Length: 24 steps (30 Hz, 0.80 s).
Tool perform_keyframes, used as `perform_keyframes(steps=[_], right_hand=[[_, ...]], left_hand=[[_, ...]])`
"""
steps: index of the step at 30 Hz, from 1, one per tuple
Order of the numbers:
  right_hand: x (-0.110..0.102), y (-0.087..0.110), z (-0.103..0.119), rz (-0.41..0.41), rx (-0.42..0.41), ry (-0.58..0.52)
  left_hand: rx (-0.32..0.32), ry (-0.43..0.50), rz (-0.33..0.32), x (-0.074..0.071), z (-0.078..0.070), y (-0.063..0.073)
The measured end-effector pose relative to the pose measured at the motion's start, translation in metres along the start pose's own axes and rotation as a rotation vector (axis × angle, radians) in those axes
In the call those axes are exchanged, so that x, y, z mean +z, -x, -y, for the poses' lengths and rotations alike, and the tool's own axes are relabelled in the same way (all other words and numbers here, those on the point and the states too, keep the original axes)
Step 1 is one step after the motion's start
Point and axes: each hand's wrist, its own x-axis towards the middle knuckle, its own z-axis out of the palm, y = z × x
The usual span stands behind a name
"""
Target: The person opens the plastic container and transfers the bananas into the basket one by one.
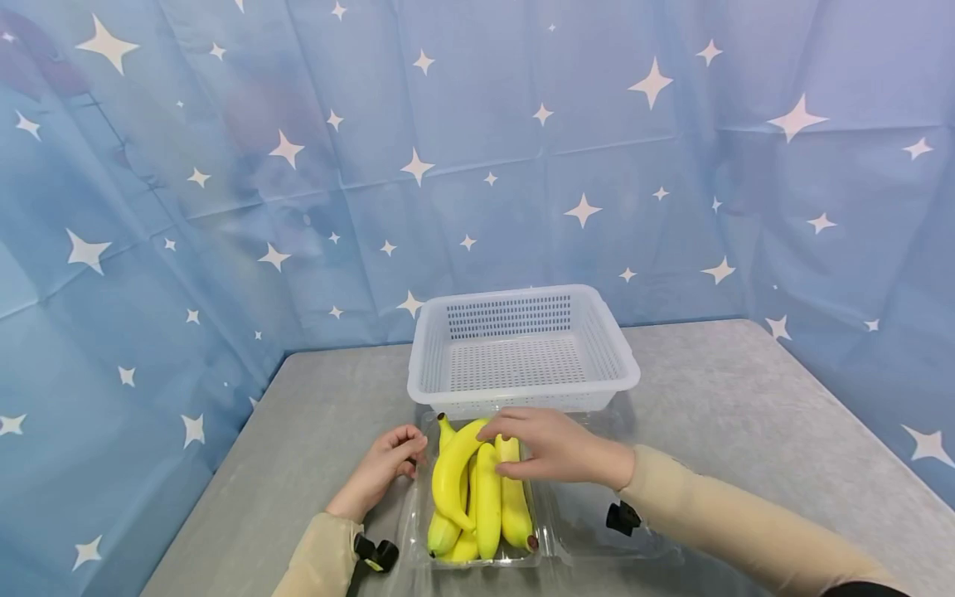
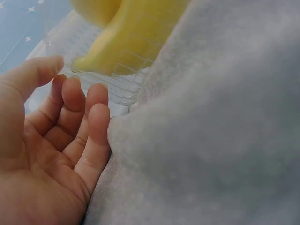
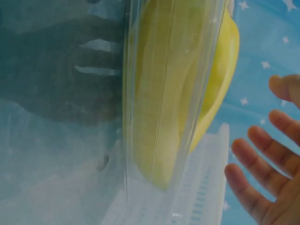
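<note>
Several yellow bananas lie in a clear plastic clamshell box, with one curved banana resting across the top of the others. My left hand is at the box's left edge, its fingers loosely bent. In the left wrist view, the thumb and fingertips of that hand are right at the clear wall, a small gap between them. Over the upper right of the bananas is my right hand, palm down. The right wrist view shows its fingers spread, with nothing between them.
Just behind the box stands a white perforated plastic basket. The box's clear lid lies folded out to the right on the grey table. A blue curtain with white stars hangs behind and beside the table.
</note>
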Motion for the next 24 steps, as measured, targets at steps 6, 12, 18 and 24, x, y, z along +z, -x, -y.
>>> perform_keyframes(steps=[6,12,18,24], right_hand=[[0.006,-0.008,0.0,0.012,-0.013,0.027],[0.008,-0.014,-0.001,0.05,-0.023,0.053],[0.012,-0.018,-0.003,0.056,-0.053,0.064],[0.016,-0.022,-0.004,0.058,-0.069,0.087]], left_hand=[[-0.012,-0.003,-0.022,0.0,0.001,-0.002],[-0.003,-0.007,-0.011,0.001,0.0,0.0],[0.007,-0.012,0.009,0.001,-0.002,0.001],[0.004,-0.013,0.015,0.001,-0.001,0.0]])
